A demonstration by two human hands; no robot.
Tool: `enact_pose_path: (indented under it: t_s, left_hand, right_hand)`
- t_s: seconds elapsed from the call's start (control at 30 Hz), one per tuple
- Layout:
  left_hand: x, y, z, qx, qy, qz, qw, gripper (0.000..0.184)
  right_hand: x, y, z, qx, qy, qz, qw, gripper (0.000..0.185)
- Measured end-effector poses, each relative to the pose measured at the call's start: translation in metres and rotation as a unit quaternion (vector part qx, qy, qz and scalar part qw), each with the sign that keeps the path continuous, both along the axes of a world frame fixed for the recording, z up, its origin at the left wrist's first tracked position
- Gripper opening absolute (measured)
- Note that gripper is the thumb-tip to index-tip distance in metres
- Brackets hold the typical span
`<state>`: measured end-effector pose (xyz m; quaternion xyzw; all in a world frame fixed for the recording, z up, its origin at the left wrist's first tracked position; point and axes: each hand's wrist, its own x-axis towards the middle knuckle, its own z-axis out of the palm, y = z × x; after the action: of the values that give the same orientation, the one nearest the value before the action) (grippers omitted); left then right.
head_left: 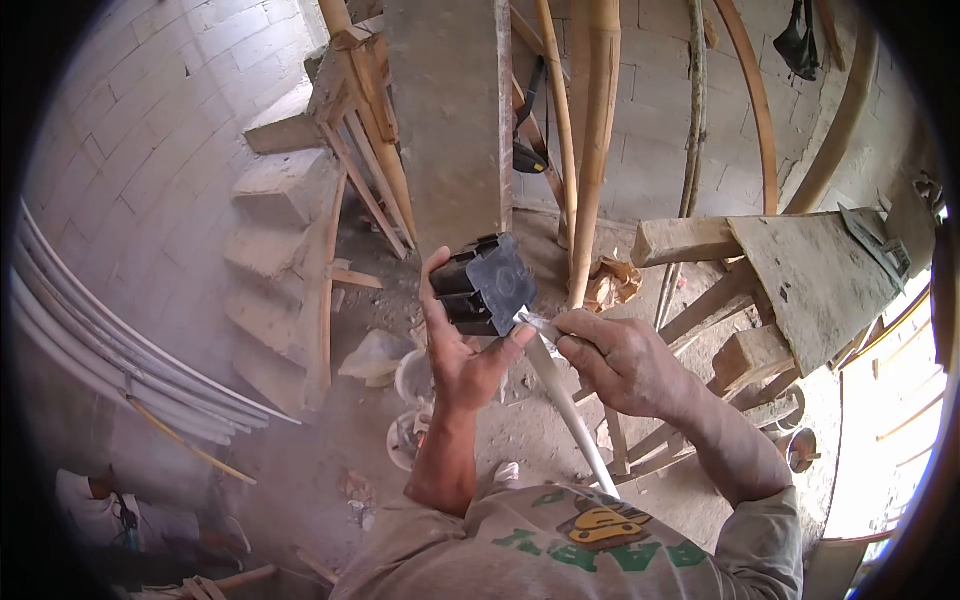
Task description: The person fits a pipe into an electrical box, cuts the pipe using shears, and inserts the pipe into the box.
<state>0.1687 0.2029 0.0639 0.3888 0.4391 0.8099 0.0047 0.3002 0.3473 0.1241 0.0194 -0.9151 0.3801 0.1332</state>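
Note:
My left hand (462,365) holds a dark plastic box (490,285) up in front of me, its fingers and thumb wrapped around the side and lower edge. At the box's lower right corner, my right hand (615,365) pinches a small light-coloured tool (540,324) whose tip touches or nearly touches the box. What the tool is exactly cannot be made out. A white pipe (568,410) slants down from just below the box, behind the hands.
Concrete steps (270,255) rise at the left, beside bundled white pipes (120,350). Bamboo poles (597,130) stand ahead. A wooden trestle with a board (820,285) is at the right. Buckets (412,378) sit on the floor below. Another person (150,520) is at lower left, in dust.

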Motion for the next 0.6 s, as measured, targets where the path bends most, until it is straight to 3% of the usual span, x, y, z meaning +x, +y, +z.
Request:
enact_pose_path:
  t_s: [0.1, 0.3, 0.5, 0.6]
  left_hand:
    - [0.003, 0.000, 0.003, -0.003, -0.013, -0.001, 1.000, 0.102]
    - [0.007, -0.002, 0.004, 0.011, -0.040, -0.006, 0.999, 0.101]
    - [0.007, 0.003, 0.003, 0.046, -0.039, -0.024, 0.998, 0.100]
    - [0.004, 0.005, 0.000, 0.058, -0.031, -0.032, 0.997, 0.098]
  right_hand:
    - [-0.004, 0.003, 0.005, -0.005, 0.011, 0.044, 0.999, 0.023]
    - [-0.012, 0.001, -0.003, 0.074, -0.062, 0.015, 0.995, 0.026]
    - [-0.017, 0.002, 0.003, -0.039, -0.043, 0.089, 0.994, 0.032]
    - [-0.021, 0.006, 0.011, -0.170, -0.177, 0.093, 0.965, 0.033]
